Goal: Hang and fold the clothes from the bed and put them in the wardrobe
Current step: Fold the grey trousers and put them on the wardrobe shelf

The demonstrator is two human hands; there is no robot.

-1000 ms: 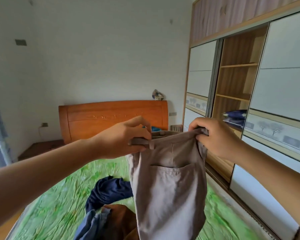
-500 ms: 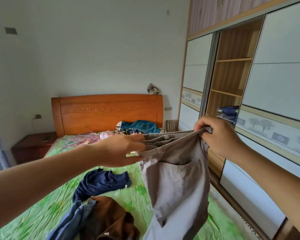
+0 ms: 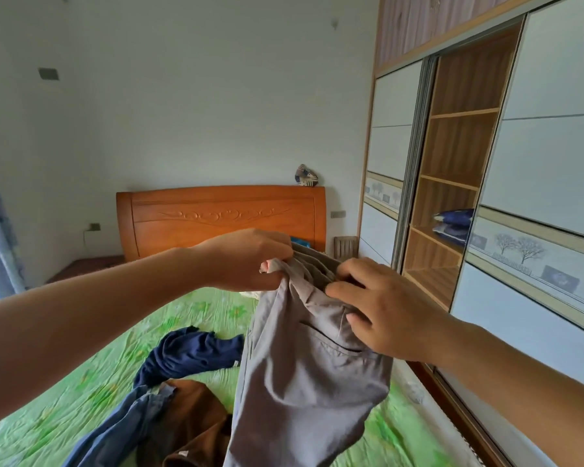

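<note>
The left hand (image 3: 246,261) has its fingers curled tight round one end of the bunched waistband of the grey trousers (image 3: 304,375). The right hand (image 3: 385,311) lies on the other end of the waistband, just above a back pocket, with its fingers spread and slightly bent. I cannot tell whether it pinches the cloth or only presses on it. The trousers hang in the air from the two hands, above the bed (image 3: 81,392) and toward its wardrobe-side edge.

On the green sheet a navy garment (image 3: 189,352) lies near the middle. A brown garment (image 3: 196,423) and a blue denim garment (image 3: 115,433) lie touching near the foot edge. The wardrobe (image 3: 553,163) stands on the right with one compartment open, and folded blue clothes (image 3: 452,224) lie on a shelf.
</note>
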